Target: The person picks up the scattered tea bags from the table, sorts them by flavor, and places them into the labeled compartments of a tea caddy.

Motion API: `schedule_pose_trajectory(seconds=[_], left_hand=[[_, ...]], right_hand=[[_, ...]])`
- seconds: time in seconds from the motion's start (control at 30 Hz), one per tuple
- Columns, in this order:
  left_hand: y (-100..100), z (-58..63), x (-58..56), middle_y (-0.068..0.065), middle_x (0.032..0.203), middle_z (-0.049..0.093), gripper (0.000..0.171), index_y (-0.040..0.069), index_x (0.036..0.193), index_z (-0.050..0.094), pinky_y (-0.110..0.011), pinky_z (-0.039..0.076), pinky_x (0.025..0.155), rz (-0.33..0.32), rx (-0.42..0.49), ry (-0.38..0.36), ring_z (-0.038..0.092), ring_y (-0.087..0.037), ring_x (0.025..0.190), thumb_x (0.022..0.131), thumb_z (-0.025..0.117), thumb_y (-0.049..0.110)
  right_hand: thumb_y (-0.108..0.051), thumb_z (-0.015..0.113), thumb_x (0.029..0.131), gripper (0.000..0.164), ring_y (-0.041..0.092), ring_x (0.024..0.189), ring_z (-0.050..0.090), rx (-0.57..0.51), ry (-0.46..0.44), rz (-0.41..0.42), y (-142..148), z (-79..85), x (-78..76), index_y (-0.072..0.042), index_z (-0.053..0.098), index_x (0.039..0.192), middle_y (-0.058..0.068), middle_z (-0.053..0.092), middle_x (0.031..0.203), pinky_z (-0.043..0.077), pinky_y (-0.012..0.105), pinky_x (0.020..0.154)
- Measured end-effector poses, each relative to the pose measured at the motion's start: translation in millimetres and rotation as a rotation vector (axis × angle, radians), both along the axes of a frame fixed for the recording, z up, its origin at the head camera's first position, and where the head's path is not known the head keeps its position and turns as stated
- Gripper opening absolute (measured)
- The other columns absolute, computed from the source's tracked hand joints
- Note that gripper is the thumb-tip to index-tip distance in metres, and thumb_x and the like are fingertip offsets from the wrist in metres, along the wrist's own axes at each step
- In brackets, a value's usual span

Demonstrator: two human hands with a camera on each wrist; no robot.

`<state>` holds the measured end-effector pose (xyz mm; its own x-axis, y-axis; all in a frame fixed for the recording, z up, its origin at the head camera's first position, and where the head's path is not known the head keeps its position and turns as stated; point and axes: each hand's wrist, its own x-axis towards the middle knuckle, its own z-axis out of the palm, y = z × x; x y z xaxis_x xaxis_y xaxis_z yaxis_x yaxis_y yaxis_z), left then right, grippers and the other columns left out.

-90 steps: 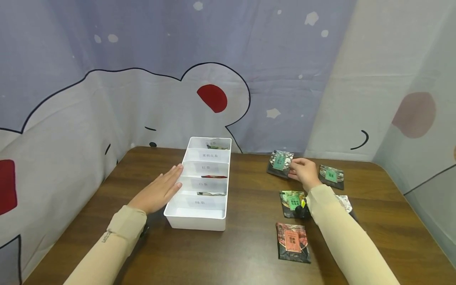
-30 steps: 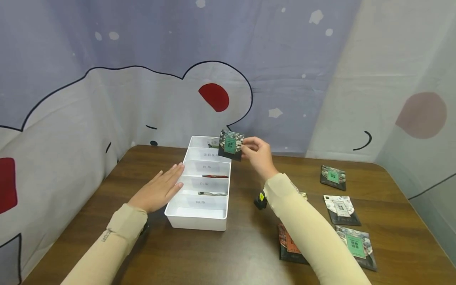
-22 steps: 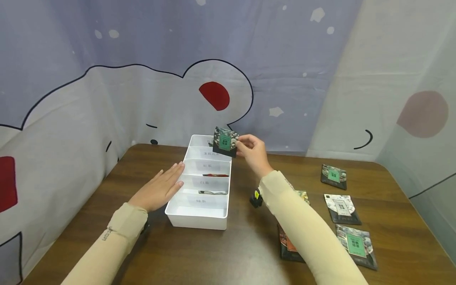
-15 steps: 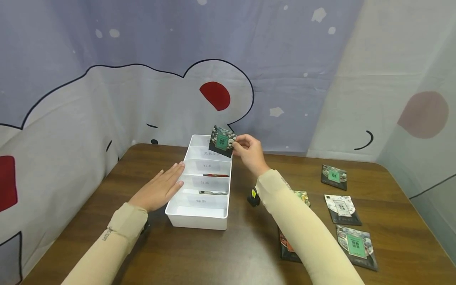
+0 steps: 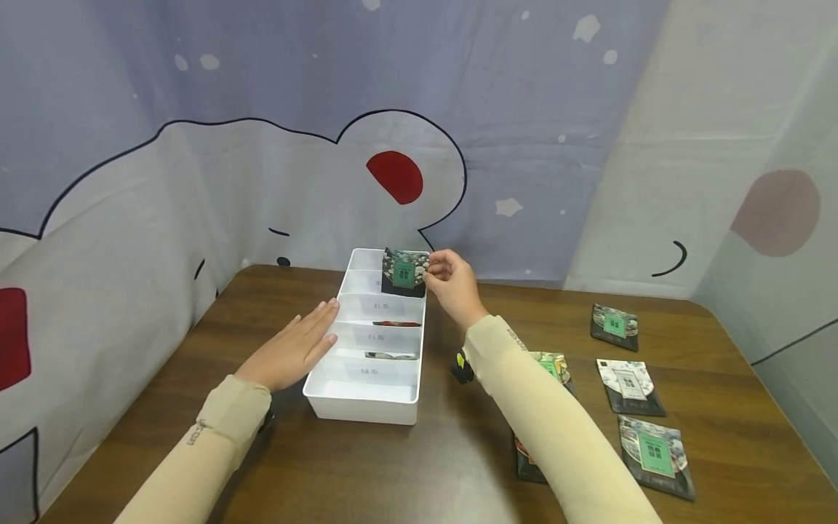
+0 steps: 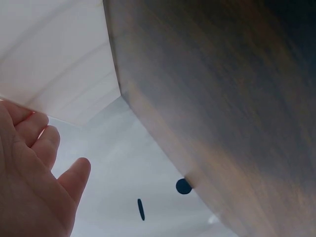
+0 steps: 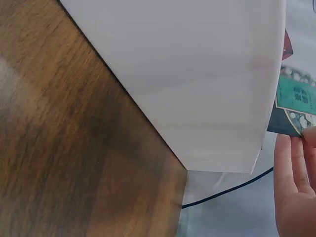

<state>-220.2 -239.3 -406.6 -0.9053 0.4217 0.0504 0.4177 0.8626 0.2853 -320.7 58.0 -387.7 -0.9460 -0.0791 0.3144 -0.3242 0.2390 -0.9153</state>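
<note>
Between thumb and fingers, my right hand (image 5: 455, 285) pinches the right edge of a dark tea sachet (image 5: 403, 274) with a green label. The sachet stands over the second compartment from the back of a white divided box (image 5: 366, 409), covering most of that compartment's label. In the right wrist view the sachet (image 7: 296, 94) overlaps the box's rim. My left hand (image 5: 291, 348) lies with straight fingers along the box's left rim; the left wrist view shows its fingertips at the box wall (image 6: 59, 64). A red sachet (image 5: 396, 323) and a pale sachet (image 5: 390, 356) stand in other compartments.
On the wooden table (image 5: 432, 466) to the right lie a small green-label sachet (image 5: 614, 326), a white sachet (image 5: 630, 386) and a larger green-label sachet (image 5: 656, 455). Partly under the right forearm are a yellow-green sachet (image 5: 553, 364) and a red-and-black sachet (image 5: 529, 466). A patterned curtain (image 5: 524, 145) hangs behind.
My right hand has picked up the dark sachet from the table's back right, carried it left over the box and just lowered it toward the second compartment. The left hand has stayed put.
</note>
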Motion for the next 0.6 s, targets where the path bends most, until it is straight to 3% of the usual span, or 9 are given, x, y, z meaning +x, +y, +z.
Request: schedule_pose_trajectory(seconds=[0.1,0.2,0.37,0.47,0.6], left_hand=[[-0.4,-0.4,-0.6,-0.009,0.169,0.015,0.065,0.007,0.163,0.014,-0.057,0.017,0.123,0.001,-0.002,-0.001,0.017,-0.032,0.155,0.111,0.028,0.044],[-0.4,-0.6,-0.9,-0.009,0.169,0.015,0.065,0.008,0.163,0.014,-0.057,0.017,0.123,0.005,-0.003,-0.001,0.017,-0.033,0.154,0.111,0.027,0.044],[-0.5,-0.7,-0.8,-0.008,0.169,0.014,0.065,0.008,0.163,0.013,-0.057,0.016,0.123,0.010,0.001,-0.004,0.017,-0.032,0.155,0.111,0.027,0.045],[-0.5,-0.8,-0.6,-0.008,0.169,0.014,0.065,0.008,0.163,0.013,-0.057,0.016,0.123,0.011,0.004,-0.006,0.016,-0.032,0.155,0.111,0.026,0.045],[-0.7,-1.1,-0.2,-0.008,0.169,0.014,0.065,0.009,0.163,0.012,-0.057,0.016,0.123,0.012,0.007,-0.011,0.016,-0.032,0.155,0.111,0.026,0.045]], right_hand=[[0.003,0.065,0.094,0.019,0.025,0.087,0.066,0.013,0.002,0.002,-0.4,-1.2,0.2,0.004,0.066,0.113,0.016,0.068,0.099,0.056,0.030,0.078],[0.001,0.063,0.096,0.013,0.027,0.083,0.065,-0.014,0.003,0.026,-0.1,-1.8,0.2,0.006,0.066,0.108,0.016,0.066,0.096,0.060,0.043,0.081],[-0.003,0.062,0.099,0.013,0.038,0.089,0.067,-0.063,-0.015,0.076,1.8,-1.3,0.5,0.008,0.064,0.105,0.017,0.065,0.097,0.057,0.058,0.086],[-0.004,0.063,0.099,0.014,0.043,0.092,0.067,-0.014,0.001,0.071,3.7,-0.8,1.2,0.006,0.064,0.109,0.019,0.067,0.099,0.058,0.053,0.086],[-0.006,0.065,0.098,0.016,0.035,0.089,0.067,0.130,0.070,0.047,7.3,-0.7,2.7,0.001,0.067,0.111,0.016,0.071,0.098,0.056,0.039,0.082]])
